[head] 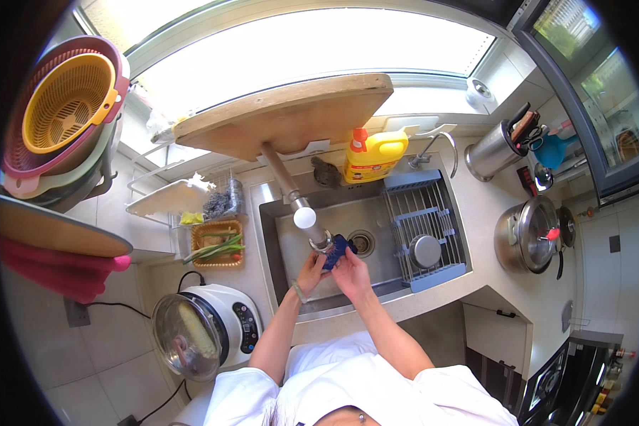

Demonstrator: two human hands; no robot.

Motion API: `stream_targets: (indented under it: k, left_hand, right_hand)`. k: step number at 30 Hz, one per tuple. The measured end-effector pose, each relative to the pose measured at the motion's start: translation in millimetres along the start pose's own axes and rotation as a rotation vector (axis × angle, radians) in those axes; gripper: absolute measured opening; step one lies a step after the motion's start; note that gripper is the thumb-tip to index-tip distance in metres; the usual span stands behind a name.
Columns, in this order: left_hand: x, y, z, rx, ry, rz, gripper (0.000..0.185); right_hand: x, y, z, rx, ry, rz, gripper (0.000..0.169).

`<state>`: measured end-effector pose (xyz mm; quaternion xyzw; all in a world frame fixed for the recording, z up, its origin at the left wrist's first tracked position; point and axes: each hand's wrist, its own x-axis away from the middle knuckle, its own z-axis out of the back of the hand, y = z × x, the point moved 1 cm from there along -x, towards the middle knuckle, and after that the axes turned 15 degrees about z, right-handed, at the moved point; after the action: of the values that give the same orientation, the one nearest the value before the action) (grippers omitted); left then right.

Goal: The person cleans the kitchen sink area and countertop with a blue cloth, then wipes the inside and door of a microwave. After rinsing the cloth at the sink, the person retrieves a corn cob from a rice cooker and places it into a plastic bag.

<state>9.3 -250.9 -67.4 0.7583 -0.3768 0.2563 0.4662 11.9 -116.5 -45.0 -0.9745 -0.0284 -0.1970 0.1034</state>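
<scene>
Over the stainless steel sink (292,223), both my hands hold a dark blue item (336,254), perhaps a cloth, right below the faucet (304,217). My left hand (311,277), with a pale bracelet at the wrist, grips its left side. On the other side, my right hand (351,271) has thumb and fingers around it. Part of the blue item is hidden by the fingers and the spout. Just beyond it lies the drain (362,243). A blue-ended drying rack (439,275) spans the sink's right side, with a small metal bowl (426,251) on it.
Behind the sink stand a yellow detergent jug (377,155) and a large wooden cutting board (287,120). A golden basket (217,264) of scallions and a white electric cooker (226,303) with a clear lid are at left. To the right are a knife holder (490,152) and a lidded pot (512,239).
</scene>
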Motion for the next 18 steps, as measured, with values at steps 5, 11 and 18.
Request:
stream_targets:
  k: [5,11,18]
  left_hand:
    - [-49.0,-19.8,31.7,-0.471,0.367,-0.468,0.023]
    - [-1.2,-1.0,-47.6,-0.956,0.369,-0.738,0.020]
    - [-97.5,-0.3,26.9,-0.877,0.536,-0.633,0.014]
  right_hand:
    - [-1.0,17.2,19.5,0.368,0.355,-0.046,0.033]
    - [-53.1,1.6,58.8,0.042,0.147,-0.329,0.030]
    - [-39.1,74.8,73.5,0.397,0.377,0.002,0.026]
